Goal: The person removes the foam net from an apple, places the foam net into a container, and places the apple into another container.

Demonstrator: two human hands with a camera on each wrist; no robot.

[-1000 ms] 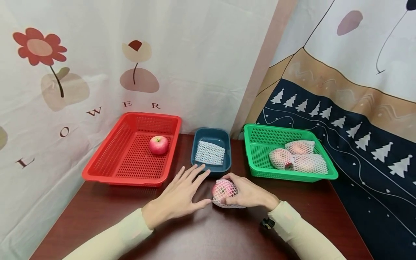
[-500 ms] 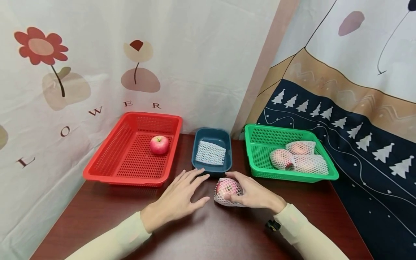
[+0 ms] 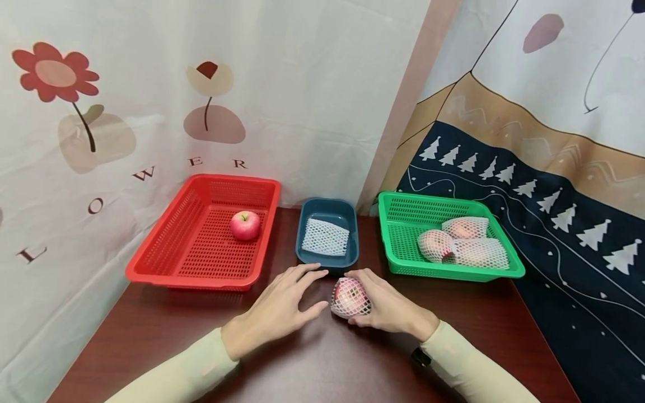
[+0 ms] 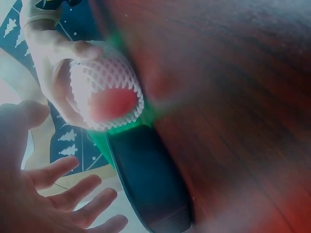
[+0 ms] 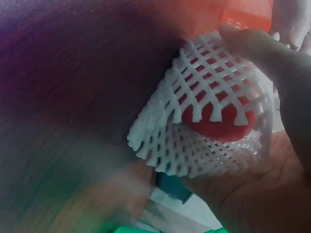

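Observation:
My right hand (image 3: 387, 305) grips an apple (image 3: 351, 298) wrapped in a white foam net, low over the table just in front of the blue tray. In the right wrist view the thumb and fingers curve round the foam net (image 5: 209, 92), and red skin shows at its open end. To the left, my left hand (image 3: 277, 305) is spread with nothing in it, fingers slightly bent and apart from the apple. The left wrist view shows a round red patch of the apple (image 4: 114, 103) facing that hand.
A red basket (image 3: 201, 281) at the left holds one bare apple (image 3: 245, 225). In the small blue tray (image 3: 327, 261) lies a flat white foam net (image 3: 325, 237). The green basket (image 3: 453, 271) at the right holds several netted apples (image 3: 435, 246). Curtains hang behind.
The netted apple moved slightly right, then a little back left, turning in my right hand. My left hand has drawn back a little from the blue tray, its fingers closer together.

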